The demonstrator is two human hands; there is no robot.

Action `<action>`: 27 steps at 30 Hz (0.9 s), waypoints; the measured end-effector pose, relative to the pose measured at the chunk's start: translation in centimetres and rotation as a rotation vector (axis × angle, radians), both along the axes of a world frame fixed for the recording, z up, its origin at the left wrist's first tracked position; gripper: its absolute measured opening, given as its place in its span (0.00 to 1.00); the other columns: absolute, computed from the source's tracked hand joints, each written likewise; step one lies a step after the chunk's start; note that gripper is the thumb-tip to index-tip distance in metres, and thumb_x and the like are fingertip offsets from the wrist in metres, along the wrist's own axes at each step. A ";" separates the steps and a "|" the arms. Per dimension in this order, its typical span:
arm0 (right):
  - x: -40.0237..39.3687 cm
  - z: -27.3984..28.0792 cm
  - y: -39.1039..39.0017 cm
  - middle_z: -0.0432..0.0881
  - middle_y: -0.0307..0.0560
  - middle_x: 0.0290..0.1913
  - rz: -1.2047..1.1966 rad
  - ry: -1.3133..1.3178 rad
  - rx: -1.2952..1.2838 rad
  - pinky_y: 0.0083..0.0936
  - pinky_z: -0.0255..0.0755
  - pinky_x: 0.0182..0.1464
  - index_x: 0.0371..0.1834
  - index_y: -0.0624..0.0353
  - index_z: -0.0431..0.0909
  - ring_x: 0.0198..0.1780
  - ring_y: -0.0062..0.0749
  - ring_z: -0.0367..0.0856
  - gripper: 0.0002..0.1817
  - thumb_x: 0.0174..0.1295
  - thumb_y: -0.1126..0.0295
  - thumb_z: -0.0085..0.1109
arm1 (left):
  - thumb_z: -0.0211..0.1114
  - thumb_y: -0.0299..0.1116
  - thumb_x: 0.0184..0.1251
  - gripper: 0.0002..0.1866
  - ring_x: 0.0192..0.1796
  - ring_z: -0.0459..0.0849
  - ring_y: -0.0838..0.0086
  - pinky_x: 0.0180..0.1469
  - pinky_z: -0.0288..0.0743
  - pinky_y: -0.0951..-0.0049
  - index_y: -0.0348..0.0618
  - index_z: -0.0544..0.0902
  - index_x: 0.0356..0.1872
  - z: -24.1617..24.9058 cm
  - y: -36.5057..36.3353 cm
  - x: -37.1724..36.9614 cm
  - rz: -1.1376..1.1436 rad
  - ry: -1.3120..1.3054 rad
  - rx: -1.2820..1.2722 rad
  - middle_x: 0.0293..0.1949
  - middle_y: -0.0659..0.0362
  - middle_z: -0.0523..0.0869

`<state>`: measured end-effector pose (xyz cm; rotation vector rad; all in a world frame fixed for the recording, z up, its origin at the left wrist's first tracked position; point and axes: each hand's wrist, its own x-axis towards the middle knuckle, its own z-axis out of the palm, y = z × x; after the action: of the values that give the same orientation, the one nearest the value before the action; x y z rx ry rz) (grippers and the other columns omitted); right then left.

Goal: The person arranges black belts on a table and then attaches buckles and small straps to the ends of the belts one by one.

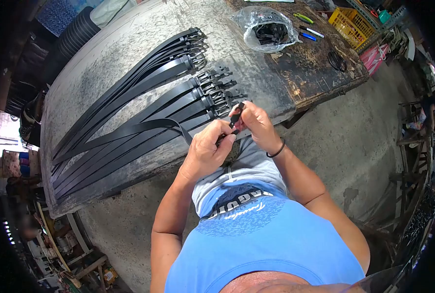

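Note:
My left hand (208,148) is closed on the end of a black strap (151,125), which arches back over the other straps. Close beside it on the right, my right hand (259,126) pinches a small black piece (236,116) at that strap's end; its exact shape is partly hidden by the fingers. Two bundles of flat black straps lie on the worn table (115,61). The upper bundle (144,73) and the lower bundle (149,112) both have metal buckles (217,85) at their right ends, just beyond my hands.
At the back right, a clear plastic bag (267,30) holds dark pieces on a wooden tabletop (320,73). Near it lie a green tool (303,18), a white marker (312,31), a blue marker (308,37) and a black coil (337,61). A yellow crate (349,27) stands behind.

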<state>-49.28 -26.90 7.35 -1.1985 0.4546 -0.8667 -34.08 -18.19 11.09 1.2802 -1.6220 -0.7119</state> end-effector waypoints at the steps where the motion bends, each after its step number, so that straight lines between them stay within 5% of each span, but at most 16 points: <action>1: 0.1 0.1 0.0 0.74 0.34 0.27 0.001 0.001 0.002 0.14 0.69 0.33 0.36 0.58 0.75 0.29 0.13 0.72 0.18 0.70 0.53 0.50 | 0.65 0.23 0.58 0.08 0.36 0.83 0.61 0.38 0.75 0.68 0.37 0.74 0.33 0.0 0.0 -0.2 0.001 0.001 0.002 0.35 0.52 0.81; 4: 0.4 0.9 0.1 0.73 0.32 0.23 -0.102 0.031 -0.039 0.13 0.67 0.28 0.34 0.60 0.75 0.25 0.12 0.70 0.10 0.68 0.64 0.56 | 0.67 0.28 0.59 0.09 0.30 0.83 0.62 0.33 0.76 0.69 0.36 0.76 0.36 -0.4 -0.2 -0.7 0.189 0.120 0.046 0.33 0.52 0.82; 8: 0.4 1.1 0.4 0.73 0.33 0.23 -0.126 0.060 -0.135 0.14 0.67 0.28 0.34 0.60 0.75 0.25 0.12 0.70 0.10 0.68 0.64 0.56 | 0.65 0.33 0.63 0.09 0.28 0.81 0.60 0.30 0.74 0.68 0.36 0.79 0.35 0.4 -0.5 -0.4 0.174 -0.167 0.016 0.27 0.51 0.80; 11: 0.3 1.1 0.7 0.73 0.33 0.23 -0.155 0.045 -0.150 0.14 0.67 0.28 0.35 0.61 0.76 0.26 0.12 0.70 0.09 0.68 0.66 0.57 | 0.63 0.30 0.65 0.08 0.24 0.78 0.69 0.27 0.70 0.71 0.34 0.78 0.34 0.0 -0.5 -0.3 0.158 -0.181 -0.103 0.23 0.54 0.78; 14: 0.2 1.0 0.8 0.73 0.33 0.23 -0.174 0.067 -0.197 0.14 0.67 0.28 0.35 0.61 0.76 0.26 0.13 0.71 0.08 0.67 0.68 0.57 | 0.63 0.32 0.63 0.07 0.25 0.80 0.60 0.28 0.72 0.66 0.38 0.79 0.32 0.1 -0.4 -0.5 0.174 -0.201 -0.097 0.24 0.53 0.79; 27: 0.0 1.1 1.6 0.72 0.34 0.24 -0.182 0.007 -0.228 0.15 0.66 0.27 0.29 0.60 0.74 0.26 0.13 0.70 0.10 0.67 0.68 0.57 | 0.64 0.32 0.61 0.07 0.24 0.79 0.62 0.27 0.71 0.66 0.39 0.78 0.29 -0.9 -0.2 0.0 0.099 -0.276 -0.316 0.23 0.56 0.79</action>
<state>-49.24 -25.26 8.47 -1.3842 0.4850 -1.0940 -34.08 -18.42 10.20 1.2529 -1.7921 -0.2103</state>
